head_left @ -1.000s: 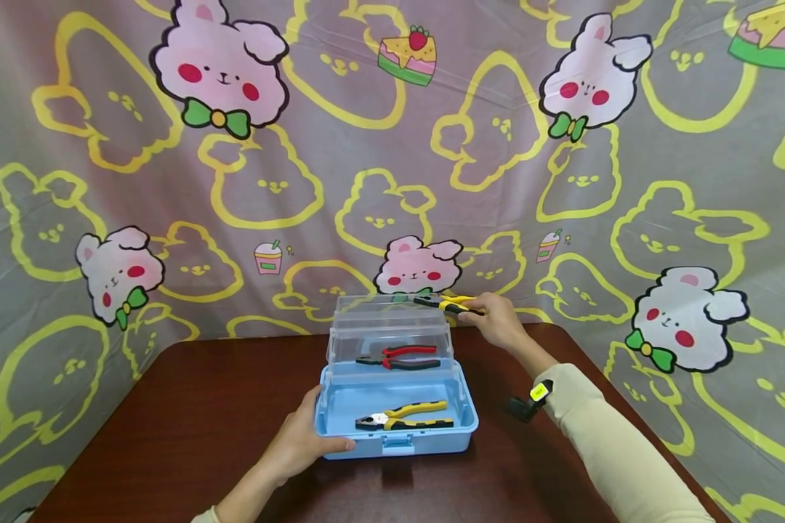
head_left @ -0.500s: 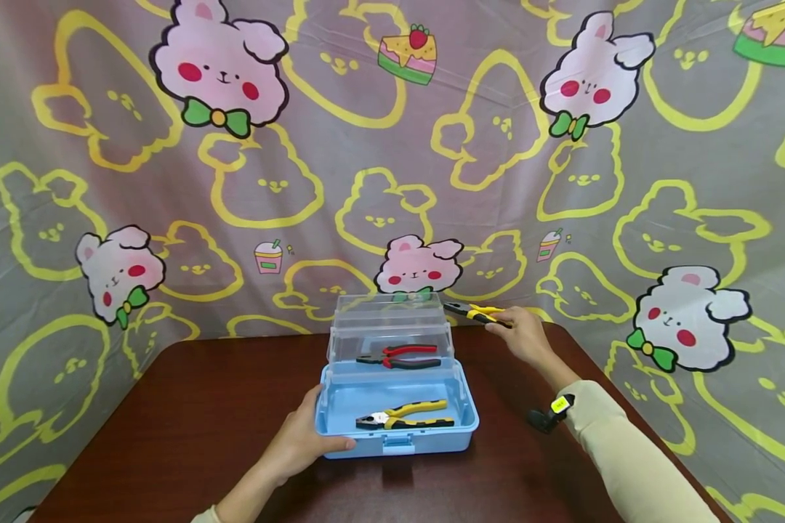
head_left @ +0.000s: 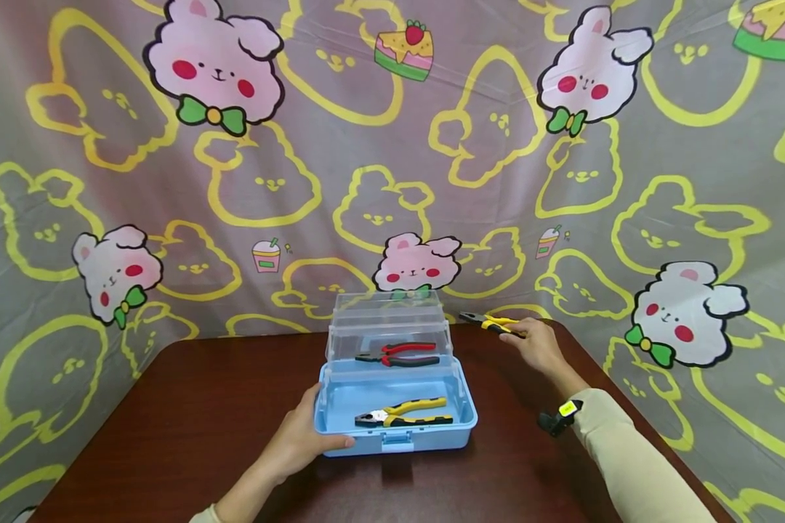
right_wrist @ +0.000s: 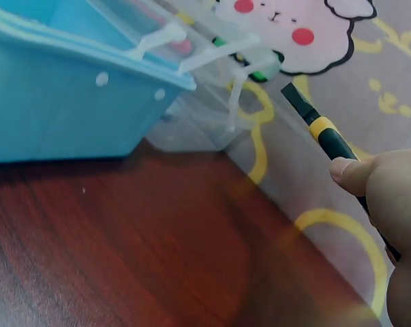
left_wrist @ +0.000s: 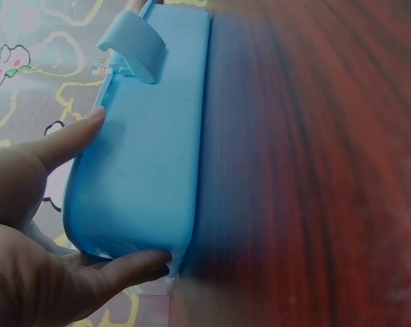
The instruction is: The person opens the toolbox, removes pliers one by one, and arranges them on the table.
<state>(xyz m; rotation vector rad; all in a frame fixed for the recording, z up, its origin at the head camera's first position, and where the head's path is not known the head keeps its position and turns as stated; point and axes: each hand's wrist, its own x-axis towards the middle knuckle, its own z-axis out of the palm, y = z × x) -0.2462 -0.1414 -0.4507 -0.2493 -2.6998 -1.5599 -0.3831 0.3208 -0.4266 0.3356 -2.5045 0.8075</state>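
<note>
A light blue toolbox [head_left: 425, 440] stands on the table with its clear top raised behind it. At its front left corner my left hand [head_left: 301, 430] grips it, thumb over the front rim and fingers along the left side. Inside the base lie yellow-and-black pliers [head_left: 424, 420] with bright metal at the pivot. Red-and-black pliers [head_left: 411, 362] rest on the clear tray above. Right of the raised top, my right hand [head_left: 540, 349] holds another pair of yellow-and-black pliers [head_left: 490, 323] by the handles, dark jaws pointing left. In the right wrist view the thumb presses a handle [right_wrist: 336, 144].
The dark reddish-brown table [head_left: 222, 407] extends around the toolbox. A patterned fabric curtain [head_left: 340, 240] hangs close behind its back edge and along the sides. A blue latch [left_wrist: 140, 48] projects from the toolbox front. A small strapped device [head_left: 565, 412] sits at the right wrist.
My right hand has carried the pliers from over the clear top to the right and slightly down. The left hand, toolbox and the other two pliers stay where they were.
</note>
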